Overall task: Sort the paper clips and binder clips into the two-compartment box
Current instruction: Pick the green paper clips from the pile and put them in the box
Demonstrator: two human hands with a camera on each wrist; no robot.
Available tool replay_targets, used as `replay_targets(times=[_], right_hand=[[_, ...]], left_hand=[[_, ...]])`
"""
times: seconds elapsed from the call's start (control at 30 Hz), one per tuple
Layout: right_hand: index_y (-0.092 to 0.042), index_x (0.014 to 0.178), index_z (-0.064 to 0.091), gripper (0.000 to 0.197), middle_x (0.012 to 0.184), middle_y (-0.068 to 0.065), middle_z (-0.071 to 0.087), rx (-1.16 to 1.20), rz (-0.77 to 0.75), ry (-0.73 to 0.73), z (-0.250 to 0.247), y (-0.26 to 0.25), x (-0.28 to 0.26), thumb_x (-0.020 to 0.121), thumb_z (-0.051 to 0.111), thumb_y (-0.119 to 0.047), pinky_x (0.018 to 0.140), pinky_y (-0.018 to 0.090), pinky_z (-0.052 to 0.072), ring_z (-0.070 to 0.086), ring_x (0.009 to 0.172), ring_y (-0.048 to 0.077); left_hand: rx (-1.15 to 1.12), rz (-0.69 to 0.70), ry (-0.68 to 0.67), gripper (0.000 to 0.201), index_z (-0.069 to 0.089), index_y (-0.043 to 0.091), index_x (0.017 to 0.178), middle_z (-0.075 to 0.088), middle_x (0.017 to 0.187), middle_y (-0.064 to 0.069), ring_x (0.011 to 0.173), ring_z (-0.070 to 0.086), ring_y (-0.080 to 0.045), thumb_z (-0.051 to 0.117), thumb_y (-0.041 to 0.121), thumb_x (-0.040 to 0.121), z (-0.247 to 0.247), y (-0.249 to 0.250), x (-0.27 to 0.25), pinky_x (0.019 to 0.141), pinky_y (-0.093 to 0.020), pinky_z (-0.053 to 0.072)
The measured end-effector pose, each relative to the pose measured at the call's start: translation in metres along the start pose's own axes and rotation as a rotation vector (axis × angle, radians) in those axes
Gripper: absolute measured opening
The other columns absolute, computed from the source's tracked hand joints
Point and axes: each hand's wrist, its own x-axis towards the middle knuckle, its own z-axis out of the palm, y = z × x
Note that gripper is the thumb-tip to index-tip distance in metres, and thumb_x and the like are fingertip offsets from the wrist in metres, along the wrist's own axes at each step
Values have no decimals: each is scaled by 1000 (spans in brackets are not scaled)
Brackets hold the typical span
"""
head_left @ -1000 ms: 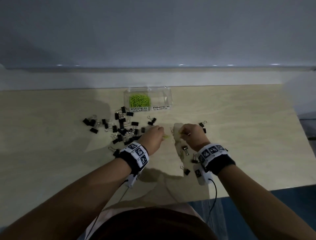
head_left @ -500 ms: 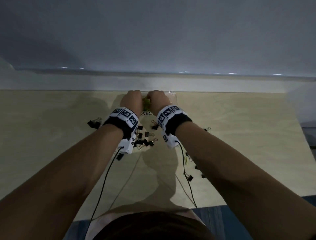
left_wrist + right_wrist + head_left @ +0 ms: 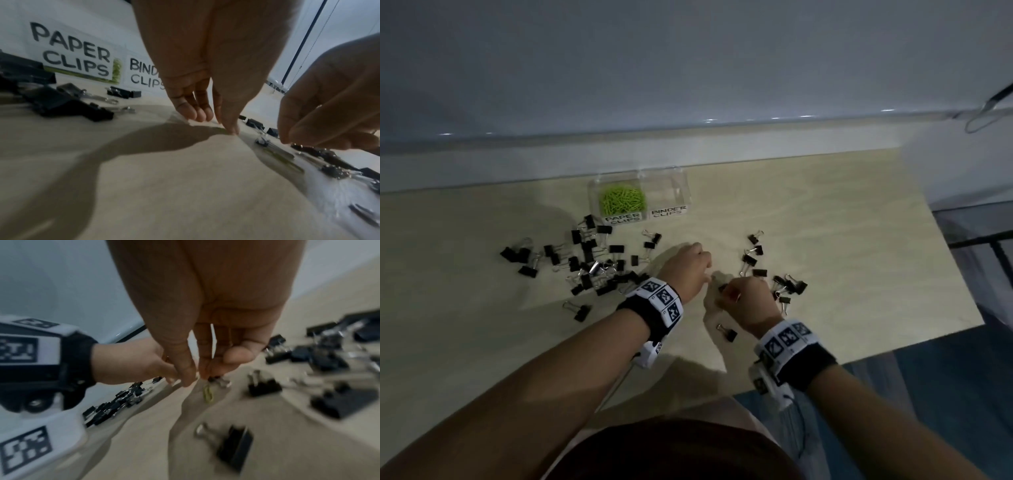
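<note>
While left hand (image 3: 686,268) fingers hang loosely toward the table (image 3: 842,260), right hand (image 3: 748,301) pinches a green paper clip (image 3: 208,393).

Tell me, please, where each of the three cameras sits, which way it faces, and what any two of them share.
Head: worn on the head, looking forward and down at the table, two-compartment box, both forearms.
Left wrist: low, along the left hand toward the PAPER CLIPS label; the right hand shows too.
Right wrist: along the right hand's fingers, a green paper clip on the table just below them; the left hand shows too.
Shared: both wrist views show both hands and black binder clips.
</note>
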Motion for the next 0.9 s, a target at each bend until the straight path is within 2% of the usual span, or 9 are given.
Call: replay_targets(times=[0.07,0.13,0.23,0.37,0.5,0.6,0.7,0.77,0.9], right_hand=[[-7,80,68,16,79,7,67,45,75,56,16,5,-4,77,67,-23,58,24,42,58,69,19],[-4,86,65,24,86,9,64,56,125,100,28,7,-3,76,68,-26,64,29,47,59,77,23],[-4,91,60,18,96,10,60,64,151,142,36,2,-3,81,61,-19,70,32,47,59,85,26],[-5,93,58,11,102,10,54,10,107,95,37,-6,-5,83,55,-6,74,32,45,58,90,28],[-11,105,56,24,111,7,46,-149,66,-9,30,-14,-2,81,53,-5,80,39,48,51,101,26],[-9,107,53,25,110,7,48,-165,-30,-6,23,-31,4,83,53,-4,80,34,49,53,98,24],[-7,94,55,11,100,12,57,-91,-144,31,8,-69,32,85,52,-1,70,29,42,55,85,25],[-8,86,56,9,93,14,61,-47,-226,98,-2,-102,58,83,53,0,69,31,44,57,85,29],[-7,82,59,19,86,12,64,19,-322,202,-12,-158,98,81,48,8,71,35,51,59,79,26]], left_hand=[[20,-16,19,19,60,10,100,51,108,-7,104,48,-25,65,21,85,6,1,3,89,-40,45],[45,-18,12,15,61,8,94,52,105,-8,102,48,-26,64,21,86,6,0,4,89,-38,43],[84,-12,-4,16,61,7,91,52,104,-9,102,47,-25,61,23,88,4,0,0,88,-36,40],[84,-4,-13,15,56,7,92,50,103,-10,100,46,-25,57,22,91,6,-5,-11,85,-37,41],[-26,-50,-21,11,52,10,90,56,97,-8,92,54,-26,54,20,93,-6,-16,-28,79,-38,45],[-167,-134,135,11,55,8,88,61,92,-7,85,57,-25,56,18,91,-30,-29,-37,76,-37,46],[-241,-197,387,11,59,6,86,61,82,-3,76,57,-18,59,16,89,-66,-46,-40,69,-29,44],[-289,-245,526,10,60,8,85,63,80,-2,73,58,-16,60,17,89,-91,-61,-38,69,-28,48],[-312,-312,604,2,62,9,86,66,83,-5,76,62,-19,61,10,86,-122,-88,-26,73,-32,53]])
